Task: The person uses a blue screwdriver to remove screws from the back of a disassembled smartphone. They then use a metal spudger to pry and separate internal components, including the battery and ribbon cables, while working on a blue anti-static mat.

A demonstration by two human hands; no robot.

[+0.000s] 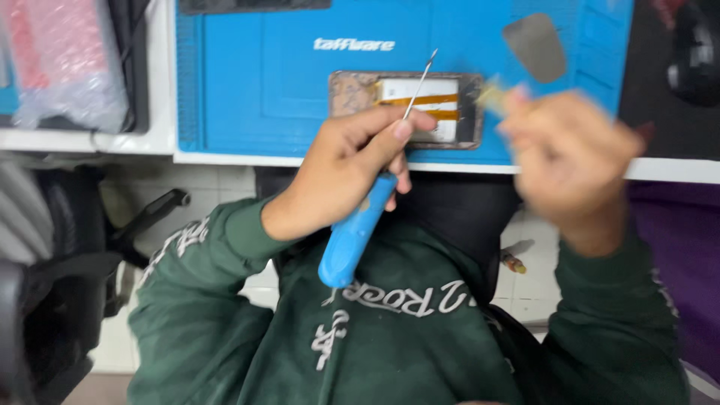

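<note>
Surface: white, carrying a blue work mat (pixel 255 82).
Opened phone (pixel 405 109): lying on the mat's near edge.
Left hand (pixel 352 169): grip pinching a blue-handled pry tool (pixel 358 225), tip over the phone.
Right hand (pixel 570 161): blurred, grip unclear, beside the phone.

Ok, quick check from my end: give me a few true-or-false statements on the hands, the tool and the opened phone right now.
1. The left hand grips a blue-handled tool. True.
2. The opened phone lies on a red mat. False: it lies on a blue mat.
3. The right hand is motion-blurred. True.
4. The tool has a thick hammer head. False: it ends in a thin metal shaft.
5. A grey pick lies on the mat. True.
</note>
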